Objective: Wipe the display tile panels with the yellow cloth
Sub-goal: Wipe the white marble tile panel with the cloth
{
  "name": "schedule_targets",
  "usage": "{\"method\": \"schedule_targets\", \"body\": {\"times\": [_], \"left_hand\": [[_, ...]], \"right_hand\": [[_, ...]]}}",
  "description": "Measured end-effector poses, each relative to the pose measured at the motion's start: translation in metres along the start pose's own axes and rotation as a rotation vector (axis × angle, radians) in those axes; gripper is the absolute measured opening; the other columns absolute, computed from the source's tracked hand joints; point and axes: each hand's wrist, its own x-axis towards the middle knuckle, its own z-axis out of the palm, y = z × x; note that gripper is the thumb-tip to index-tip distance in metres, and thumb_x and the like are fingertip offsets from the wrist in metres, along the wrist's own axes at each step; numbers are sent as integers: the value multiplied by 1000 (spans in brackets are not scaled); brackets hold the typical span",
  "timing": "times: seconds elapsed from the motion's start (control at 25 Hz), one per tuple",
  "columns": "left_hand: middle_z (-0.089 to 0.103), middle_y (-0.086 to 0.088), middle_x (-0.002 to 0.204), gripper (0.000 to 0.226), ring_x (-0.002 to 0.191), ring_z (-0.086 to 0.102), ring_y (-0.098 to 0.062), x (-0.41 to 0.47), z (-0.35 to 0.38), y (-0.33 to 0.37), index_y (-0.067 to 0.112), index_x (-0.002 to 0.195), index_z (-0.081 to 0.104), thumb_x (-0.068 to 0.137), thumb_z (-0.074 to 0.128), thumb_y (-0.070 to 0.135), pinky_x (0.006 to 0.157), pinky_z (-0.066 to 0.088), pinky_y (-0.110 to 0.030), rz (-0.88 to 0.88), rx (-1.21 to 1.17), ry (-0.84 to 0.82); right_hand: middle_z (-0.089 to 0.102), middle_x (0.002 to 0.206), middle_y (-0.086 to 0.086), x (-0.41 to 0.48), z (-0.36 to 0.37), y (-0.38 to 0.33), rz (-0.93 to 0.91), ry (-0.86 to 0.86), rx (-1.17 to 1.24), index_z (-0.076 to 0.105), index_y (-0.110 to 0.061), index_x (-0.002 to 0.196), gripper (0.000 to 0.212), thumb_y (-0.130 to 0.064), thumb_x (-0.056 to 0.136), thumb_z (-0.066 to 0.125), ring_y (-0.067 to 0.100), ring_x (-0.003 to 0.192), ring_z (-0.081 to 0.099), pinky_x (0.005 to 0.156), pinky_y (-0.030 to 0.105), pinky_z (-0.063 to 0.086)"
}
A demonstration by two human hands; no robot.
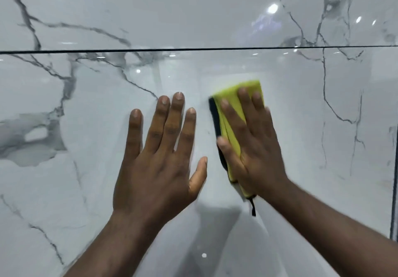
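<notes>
Currently mid-wipe, by my reading: the right hand (252,145) lies flat, fingers straight and slightly apart, pressing the folded yellow microfibre cloth (227,123) against the lower glossy white marble-look tile panel (86,190). The cloth sits under the palm and fingers, its top edge showing beyond the fingertips and its black-trimmed edge (214,117) on the thumb side; a thin black hanging loop (253,209) dangles below the wrist. The left hand (159,158) is just beside the right hand's thumb side, fingers spread, palm toward the same panel and apparently bracing on it, holding nothing. A dark horizontal joint line (193,49) runs well above both sets of fingertips, with the upper matching tile panel (172,18) beyond it. Surface: hard, flat, mirror-polished, grey veining, bright lamp reflections. Cloth: soft, napped, folded in layers. The right hand is faintly blurred, which suggests a stroke. Next move likely calls for even flat pressure, overlapping passes outward from the palm, then upward past the joint.
</notes>
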Motion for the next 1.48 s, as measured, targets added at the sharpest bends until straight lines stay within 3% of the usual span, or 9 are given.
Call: {"method": "schedule_targets", "body": {"times": [0.2,0.4,0.52,0.64,0.84,1.04,1.2,1.4,1.48], "left_hand": [[6,-21,181,88,169,7,-38,-5,0,1,4,173,18,107,47,53,132,13,-70,-1,-24,-16],[17,-18,180,83,168,14,-36,1,-5,1,5,171,30,106,51,53,134,15,-66,0,-56,14],[23,-13,180,80,168,20,-32,-19,-14,-22,9,170,34,105,55,49,134,20,-61,18,-72,-3],[24,-12,180,80,167,21,-33,-43,-29,-48,13,171,35,104,57,52,132,22,-63,-7,-11,-4],[22,-14,180,79,167,20,-37,-67,-44,-90,19,171,36,103,56,53,130,22,-69,-48,20,-13],[23,-14,180,78,167,22,-35,-106,-63,-155,21,171,36,103,58,55,130,24,-66,-29,39,-7],[22,-12,181,81,168,19,-35,-133,-75,-195,19,171,34,102,58,54,131,21,-67,-48,30,-3],[23,-13,180,81,167,20,-36,-163,-88,-250,20,172,32,104,58,55,130,23,-69,-64,24,20],[22,-13,180,81,167,20,-36,-170,-90,-263,19,173,31,105,56,56,130,21,-69,-63,24,27]], "right_hand": [[0,180,-2,28,-12,19,336,67,91,15,-30,171,65,-49,113,36,20,166,-7,133,49,5],[10,179,5,18,3,-24,14,2,36,26,-27,169,63,-43,111,45,28,166,2,131,59,12],[12,179,5,-12,2,-8,113,16,48,23,-30,169,64,-42,110,46,27,166,3,130,61,16],[3,180,-1,54,-14,-12,241,27,94,15,-35,170,65,-44,112,42,22,166,-4,132,58,11],[14,178,8,-2,10,-83,-85,-41,5,29,-27,168,61,-43,112,47,31,166,8,129,63,16],[4,180,0,62,7,-137,188,12,112,18,-34,170,67,-46,110,44,25,166,-1,132,58,10],[17,177,9,32,27,-212,-185,-24,-12,29,-27,168,63,-45,110,49,32,165,11,127,66,20],[6,180,2,67,23,-236,201,62,118,18,-32,170,67,-49,111,43,25,166,0,131,60,13],[3,180,1,86,26,-267,164,68,98,16,-32,171,66,-48,112,42,24,166,-3,131,59,11]]}}
